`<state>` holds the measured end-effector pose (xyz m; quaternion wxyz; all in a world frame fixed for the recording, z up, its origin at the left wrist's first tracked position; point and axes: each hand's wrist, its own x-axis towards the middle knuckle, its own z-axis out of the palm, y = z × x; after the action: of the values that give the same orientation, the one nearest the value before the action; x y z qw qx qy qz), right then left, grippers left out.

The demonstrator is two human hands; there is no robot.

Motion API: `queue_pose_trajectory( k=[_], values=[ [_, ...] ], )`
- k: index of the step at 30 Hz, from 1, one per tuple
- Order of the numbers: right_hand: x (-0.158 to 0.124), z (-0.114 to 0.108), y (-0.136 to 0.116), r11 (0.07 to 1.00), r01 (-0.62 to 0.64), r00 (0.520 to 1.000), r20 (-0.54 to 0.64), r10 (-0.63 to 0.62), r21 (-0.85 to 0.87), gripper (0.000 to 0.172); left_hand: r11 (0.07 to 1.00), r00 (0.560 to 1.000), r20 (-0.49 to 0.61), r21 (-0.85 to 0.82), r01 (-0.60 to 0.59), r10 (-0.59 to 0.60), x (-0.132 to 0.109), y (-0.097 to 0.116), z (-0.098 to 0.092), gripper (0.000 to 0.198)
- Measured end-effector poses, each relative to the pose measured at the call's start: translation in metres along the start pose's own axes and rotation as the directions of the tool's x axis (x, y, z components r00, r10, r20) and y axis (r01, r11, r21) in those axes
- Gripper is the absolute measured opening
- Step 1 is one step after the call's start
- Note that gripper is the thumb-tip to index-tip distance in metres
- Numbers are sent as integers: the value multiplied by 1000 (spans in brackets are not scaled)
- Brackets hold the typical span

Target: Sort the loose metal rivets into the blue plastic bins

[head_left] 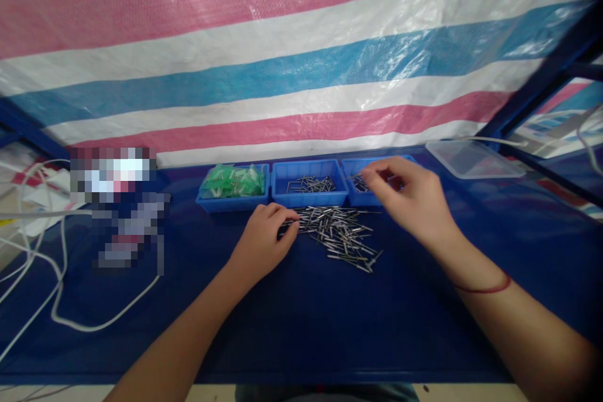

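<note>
A loose pile of blind rivets (342,232), thin and silvery, lies on the dark blue table. My left hand (266,239) rests at the pile's left edge, fingers bent, with a small gap between thumb and index finger. Over the right blue bin (348,166) hovers my right hand (409,198), thumb and index finger pinched together; whatever is between them is hidden. Rivets show in that bin, partly covered by the hand. More of them lie in the middle blue bin (308,169). Small green-and-clear packets (233,181) fill the left blue bin (233,203).
A translucent plastic lid (473,159) lies at the back right. White cables (61,289) loop across the left side, near a blurred-out object (115,173). A striped plastic sheet (264,88) hangs behind the bins. The table's front edge (301,377) runs below my arms.
</note>
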<state>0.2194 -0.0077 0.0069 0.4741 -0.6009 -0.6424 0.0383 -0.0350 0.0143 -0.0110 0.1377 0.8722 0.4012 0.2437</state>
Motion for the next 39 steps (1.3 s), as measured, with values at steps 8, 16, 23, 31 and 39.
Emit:
queue_pose_trajectory(
  k=[8,16,23,31,39],
  values=[
    [18,-13,36,914,-20,997,-82,-14,-405,33,977,983,182,204,-56,18,-1,-11,-7,15],
    [-5,8,-10,964,186,981,88,-172,-189,17,954,981,194,290,-71,14,-1,-8,-3,18],
    [-29,30,-36,966,105,927,330,-181,235,9,984,998,47,-172,50,-42,2,3,-1,18],
    [-34,35,-41,889,-200,915,404,19,412,19,875,989,57,-461,150,-139,-2,15,4,16],
    [-36,35,-43,886,-180,934,358,17,427,17,901,995,51,-423,102,-89,-1,16,4,15]
  ],
)
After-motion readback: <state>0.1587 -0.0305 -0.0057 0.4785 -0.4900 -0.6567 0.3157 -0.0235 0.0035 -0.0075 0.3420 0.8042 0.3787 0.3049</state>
